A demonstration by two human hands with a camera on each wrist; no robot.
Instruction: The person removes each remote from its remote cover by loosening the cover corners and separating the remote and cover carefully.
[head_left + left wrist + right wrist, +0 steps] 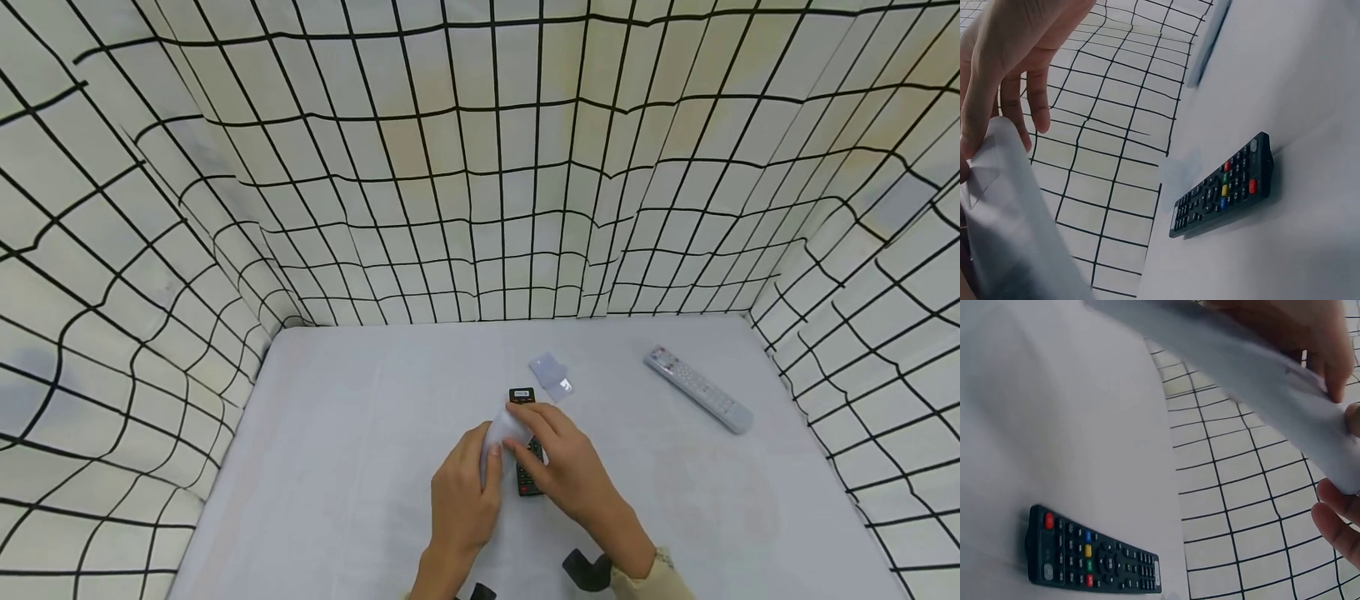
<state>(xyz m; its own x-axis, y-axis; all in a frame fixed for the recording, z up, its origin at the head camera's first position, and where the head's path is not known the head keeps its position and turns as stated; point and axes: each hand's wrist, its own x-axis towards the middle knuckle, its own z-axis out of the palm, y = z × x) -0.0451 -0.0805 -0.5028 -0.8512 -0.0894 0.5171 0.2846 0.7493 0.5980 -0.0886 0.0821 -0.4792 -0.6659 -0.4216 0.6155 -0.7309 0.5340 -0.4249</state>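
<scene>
In the head view my left hand (465, 492) grips a flat, soft-looking white thing (495, 442), perhaps a folded sheet or pouch; its exact kind is unclear. At its upper end the thumb and fingers of my right hand (558, 458) pinch an edge. Both hands hold it raised off the table, as the right wrist view of the white thing (1260, 381) shows. A black remote control (529, 481) with coloured buttons lies face up below, partly covered by my right hand in the head view. The whole remote control (1225, 187) shows in the left wrist view.
A crumpled clear plastic piece (551, 375) lies just beyond the black remote. A grey remote control (697, 387) lies at an angle to the right. White walls with a black grid (480, 192) enclose the white table (337, 417) at the back and sides.
</scene>
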